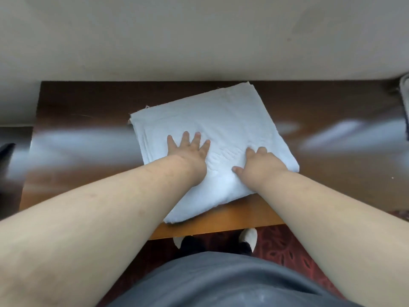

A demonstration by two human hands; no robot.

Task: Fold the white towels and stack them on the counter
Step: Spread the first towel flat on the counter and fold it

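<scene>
Left hand [190, 151] flat on the towel [212, 138], fingers straight and spread, palm down, gripping nothing. Right hand [257, 165] also on the towel, just right of the left, thumb out toward the left; its fingers bend down into the cloth at the far side, pressing, and I can't tell if they pinch any of it. Hands are close together, not touching, with a strip of wrinkled cloth between them.

Towel is white, folded to a thick rectangle, lying skewed on the counter [88, 120]: far corner up against the wall [199, 41], near corner at the counter's near edge, slightly over it. Layered edges show along its left side.

Counter is dark glossy wood with light reflections left and right of the towel. At the far right edge of the frame sits another pale folded cloth [405, 89], mostly cut off. Below the counter edge: red patterned carpet [278, 242], my two shoes [247, 237], my grey shirt [221, 282] nearest.
</scene>
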